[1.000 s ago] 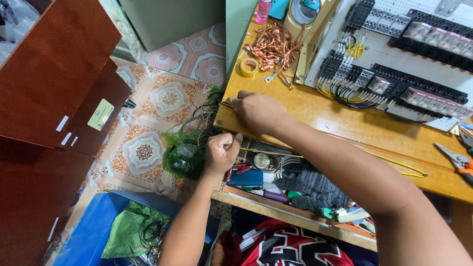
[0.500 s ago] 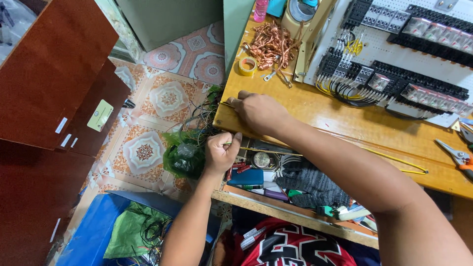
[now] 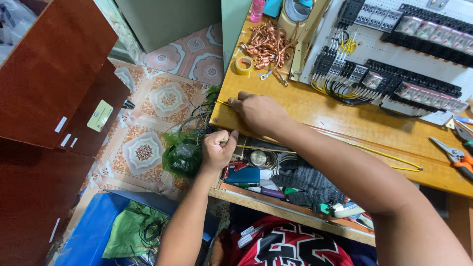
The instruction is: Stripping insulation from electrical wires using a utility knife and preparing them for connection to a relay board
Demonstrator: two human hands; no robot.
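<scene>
At desk edge, both hands (image 3: 258, 112) (image 3: 218, 150) pinch yellow wire (image 3: 394, 158).

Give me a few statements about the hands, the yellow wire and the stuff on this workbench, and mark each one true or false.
1. The right hand presses a thin yellow wire against the front edge of the wooden workbench. True.
2. The left hand is open and flat on the floor. False: it is closed in a fist around the wire, just below the bench edge.
3. A heap of copper wire scraps lies at the far left of the bench, next to a roll of yellow tape. True.
4. The orange-handled pliers are in the right hand. False: they lie untouched at the bench's right end.
5. The open drawer under the bench is bare. False: it holds tools and a grey glove.
</scene>
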